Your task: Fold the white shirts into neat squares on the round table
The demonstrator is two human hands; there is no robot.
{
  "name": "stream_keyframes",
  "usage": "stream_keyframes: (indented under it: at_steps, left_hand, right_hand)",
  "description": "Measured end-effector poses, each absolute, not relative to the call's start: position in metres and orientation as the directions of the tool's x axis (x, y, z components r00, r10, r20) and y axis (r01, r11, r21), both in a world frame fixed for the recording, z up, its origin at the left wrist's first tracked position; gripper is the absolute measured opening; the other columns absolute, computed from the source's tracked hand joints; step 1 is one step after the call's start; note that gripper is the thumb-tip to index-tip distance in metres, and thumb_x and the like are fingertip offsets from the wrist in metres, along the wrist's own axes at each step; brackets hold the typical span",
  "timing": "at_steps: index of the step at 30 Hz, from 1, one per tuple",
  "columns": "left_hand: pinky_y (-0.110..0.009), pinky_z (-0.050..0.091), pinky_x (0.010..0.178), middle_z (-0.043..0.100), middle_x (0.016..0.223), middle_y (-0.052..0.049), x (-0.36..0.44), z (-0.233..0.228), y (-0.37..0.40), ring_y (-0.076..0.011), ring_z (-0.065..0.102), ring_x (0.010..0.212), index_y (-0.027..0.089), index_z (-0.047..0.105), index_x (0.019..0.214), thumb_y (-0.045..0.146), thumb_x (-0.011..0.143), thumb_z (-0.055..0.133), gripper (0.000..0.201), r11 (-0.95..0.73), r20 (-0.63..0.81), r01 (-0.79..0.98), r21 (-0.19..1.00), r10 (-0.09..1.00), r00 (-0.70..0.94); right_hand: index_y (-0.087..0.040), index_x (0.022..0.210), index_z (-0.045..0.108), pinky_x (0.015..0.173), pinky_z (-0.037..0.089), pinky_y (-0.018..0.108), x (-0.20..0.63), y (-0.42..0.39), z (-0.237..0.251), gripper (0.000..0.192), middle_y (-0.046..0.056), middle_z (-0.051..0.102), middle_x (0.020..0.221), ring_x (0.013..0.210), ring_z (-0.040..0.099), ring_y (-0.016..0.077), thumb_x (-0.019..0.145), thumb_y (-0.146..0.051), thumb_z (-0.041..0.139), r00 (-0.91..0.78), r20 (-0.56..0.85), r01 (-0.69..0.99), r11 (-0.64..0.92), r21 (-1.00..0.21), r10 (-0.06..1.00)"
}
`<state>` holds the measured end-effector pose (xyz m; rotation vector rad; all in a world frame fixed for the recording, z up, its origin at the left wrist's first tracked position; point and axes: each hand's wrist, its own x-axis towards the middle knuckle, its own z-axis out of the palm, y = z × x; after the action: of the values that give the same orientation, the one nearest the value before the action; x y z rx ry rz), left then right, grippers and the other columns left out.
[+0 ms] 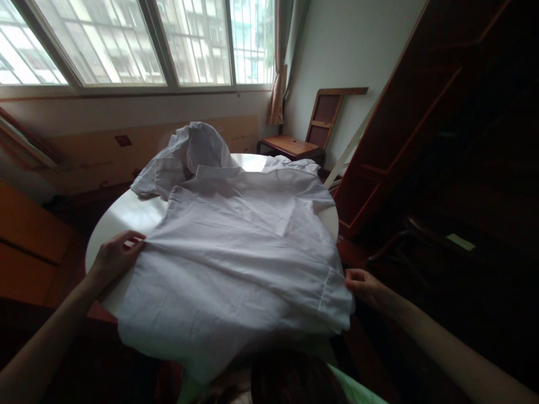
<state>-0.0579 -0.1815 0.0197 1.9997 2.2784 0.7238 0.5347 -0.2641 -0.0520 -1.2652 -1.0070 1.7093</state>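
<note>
That white shirt (236, 247) draped over the round table (120, 221), drooping past its near edge, looks light, floppy and easily creased, so I'd grab the side edges, where left hand (117, 257) and right hand (367, 286) each have it pinched between closed fingers.

You're getting a bare patch along the left edge of the table (105, 224), past your left hand (118, 258), plus a small strip at the far edge. Bunched-up white cloth (200, 147) is blocking the far-left side tho. The spread shirt (236, 247) is covering the middle and hanging over the near edge, and a dark wooden panel (410, 118) is standing beyond the right.
</note>
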Motion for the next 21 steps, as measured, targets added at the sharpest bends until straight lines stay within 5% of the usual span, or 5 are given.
stream_keyframes:
  at_steps: [11,17,21]
  left_hand:
    - [-0.030,0.048,0.062,0.064,0.084,-0.006,-0.059,0.016,-0.186,-0.0198,0.062,0.064,0.022,0.054,0.077,0.041,0.076,0.037,0.026,-0.114,0.358,0.963,0.245,0.934,0.020]
    - [-0.032,0.050,0.074,0.070,0.088,-0.007,-0.082,0.040,-0.156,-0.0231,0.064,0.082,0.020,0.062,0.076,0.042,0.067,0.043,0.030,-0.207,0.055,0.927,0.313,0.978,0.200]
    - [-0.038,0.044,0.091,0.063,0.113,-0.017,-0.055,0.046,-0.120,-0.0268,0.059,0.104,0.010,0.059,0.105,0.041,0.072,0.037,0.050,-0.249,0.177,0.953,0.172,0.960,0.219]
  right_hand:
    - [-0.017,0.050,0.046,0.051,0.035,0.023,0.538,-0.260,-0.051,0.047,-0.003,0.050,0.052,0.052,0.046,0.0086,0.045,-0.045,0.083,-0.231,-0.305,0.015,-0.310,-0.951,0.924]
    - [-0.017,0.052,0.046,0.050,0.036,0.022,0.535,-0.260,-0.050,0.048,-0.002,0.052,0.054,0.053,0.047,0.0092,0.042,-0.044,0.084,-0.204,-0.325,0.046,-0.323,-0.945,0.923]
    - [-0.016,0.052,0.045,0.050,0.036,0.022,0.534,-0.260,-0.056,0.049,-0.002,0.052,0.055,0.053,0.047,0.0090,0.042,-0.044,0.084,-0.185,-0.326,0.025,-0.327,-0.945,0.927]
